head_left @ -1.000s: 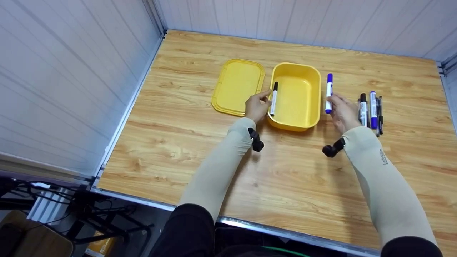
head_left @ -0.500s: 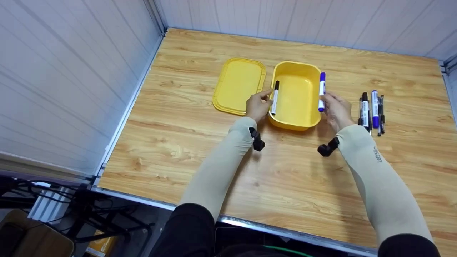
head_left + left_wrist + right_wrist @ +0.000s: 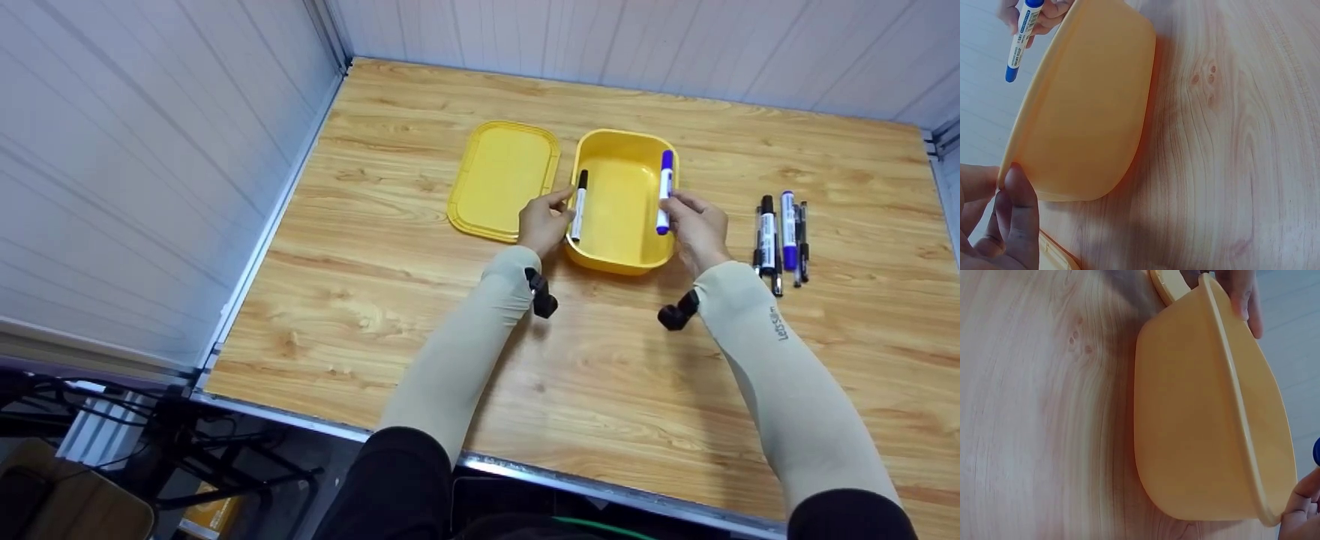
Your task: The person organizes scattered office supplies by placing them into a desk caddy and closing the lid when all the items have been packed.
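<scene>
A yellow plastic box (image 3: 619,259) stands without a cover on the table. My left hand (image 3: 544,223) pinches its left rim between thumb and fingers, as the left wrist view shows at the rim (image 3: 1016,132). Inside, along the left wall, leans a black-capped white marker (image 3: 578,214). Over the right part of the box, my right hand (image 3: 699,225) holds a blue-capped white marker (image 3: 665,187), roughly lengthwise to the box. That marker (image 3: 1023,42) appears above the rim in the left wrist view. In the right wrist view only its blue end (image 3: 1317,451) shows.
A flat yellow lid (image 3: 504,180) lies left of the box. To the right, several pens and markers lie side by side, among them a black-capped marker (image 3: 767,236) and a blue-capped one (image 3: 788,229). White panels (image 3: 600,45) border the wooden table at the back and left.
My right hand has carried the blue-capped marker leftward, from beside the box to over its right side. The left hand has stayed at the left rim.
</scene>
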A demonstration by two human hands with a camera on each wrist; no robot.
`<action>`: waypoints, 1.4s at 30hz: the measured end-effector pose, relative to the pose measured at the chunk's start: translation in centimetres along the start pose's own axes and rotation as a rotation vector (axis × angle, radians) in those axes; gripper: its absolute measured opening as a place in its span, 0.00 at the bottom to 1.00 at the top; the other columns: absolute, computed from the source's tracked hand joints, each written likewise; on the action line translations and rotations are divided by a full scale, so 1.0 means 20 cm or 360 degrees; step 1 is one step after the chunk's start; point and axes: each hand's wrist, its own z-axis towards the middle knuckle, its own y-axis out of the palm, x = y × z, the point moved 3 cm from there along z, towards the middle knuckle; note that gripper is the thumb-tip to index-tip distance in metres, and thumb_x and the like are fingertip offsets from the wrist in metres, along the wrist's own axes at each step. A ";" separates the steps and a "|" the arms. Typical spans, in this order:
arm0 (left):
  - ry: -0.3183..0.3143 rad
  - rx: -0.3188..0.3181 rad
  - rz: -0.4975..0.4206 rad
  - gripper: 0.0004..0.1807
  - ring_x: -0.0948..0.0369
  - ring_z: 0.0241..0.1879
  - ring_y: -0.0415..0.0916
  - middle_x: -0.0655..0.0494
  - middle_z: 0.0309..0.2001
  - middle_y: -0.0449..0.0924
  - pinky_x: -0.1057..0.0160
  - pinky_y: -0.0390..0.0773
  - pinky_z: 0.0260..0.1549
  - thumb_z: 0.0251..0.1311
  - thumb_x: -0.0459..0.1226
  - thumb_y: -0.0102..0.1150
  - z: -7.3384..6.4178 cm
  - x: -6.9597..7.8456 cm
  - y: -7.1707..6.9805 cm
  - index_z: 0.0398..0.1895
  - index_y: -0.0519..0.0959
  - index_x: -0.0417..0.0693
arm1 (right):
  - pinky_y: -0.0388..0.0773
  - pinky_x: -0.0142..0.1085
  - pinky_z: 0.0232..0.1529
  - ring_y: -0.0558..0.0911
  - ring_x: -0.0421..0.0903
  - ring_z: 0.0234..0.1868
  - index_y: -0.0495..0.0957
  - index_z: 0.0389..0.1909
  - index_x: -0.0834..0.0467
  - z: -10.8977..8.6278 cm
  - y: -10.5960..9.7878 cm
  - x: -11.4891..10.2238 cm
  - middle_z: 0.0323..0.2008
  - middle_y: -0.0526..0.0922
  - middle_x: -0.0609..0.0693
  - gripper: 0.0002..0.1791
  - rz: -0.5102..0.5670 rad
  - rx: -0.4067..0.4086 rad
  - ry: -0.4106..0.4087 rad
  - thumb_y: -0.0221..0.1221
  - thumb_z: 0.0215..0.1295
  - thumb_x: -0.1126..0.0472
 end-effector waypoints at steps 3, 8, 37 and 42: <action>0.0004 0.0007 0.0005 0.21 0.66 0.25 0.66 0.60 0.29 0.76 0.73 0.63 0.22 0.53 0.33 0.59 0.00 0.00 0.00 0.53 0.76 0.52 | 0.74 0.26 0.35 0.74 0.41 0.37 0.74 0.51 0.62 0.00 0.02 0.00 0.44 0.74 0.51 0.22 -0.0015 0.0020 -0.0051 0.62 0.53 0.66; 0.0005 0.0002 0.0016 0.21 0.66 0.25 0.66 0.61 0.29 0.75 0.72 0.63 0.22 0.53 0.33 0.59 0.00 0.00 0.00 0.54 0.75 0.53 | 0.74 0.26 0.36 0.75 0.41 0.37 0.73 0.51 0.63 0.00 0.04 0.01 0.44 0.74 0.52 0.22 -0.0022 0.0026 -0.0084 0.62 0.52 0.66; 0.0029 0.0005 -0.0006 0.22 0.68 0.20 0.63 0.59 0.29 0.76 0.74 0.62 0.18 0.52 0.32 0.59 0.00 -0.01 0.00 0.53 0.76 0.51 | 0.75 0.28 0.32 0.76 0.43 0.31 0.74 0.49 0.66 0.05 0.26 0.11 0.39 0.77 0.54 0.19 -0.0026 -0.0056 -0.0141 0.60 0.54 0.68; 0.0015 0.0008 0.0004 0.22 0.68 0.18 0.63 0.61 0.28 0.75 0.73 0.63 0.17 0.53 0.32 0.59 0.00 -0.01 0.00 0.53 0.76 0.53 | 0.75 0.29 0.32 0.76 0.42 0.29 0.74 0.49 0.66 0.05 0.30 0.14 0.39 0.77 0.54 0.19 -0.0083 -0.0081 -0.0169 0.59 0.55 0.68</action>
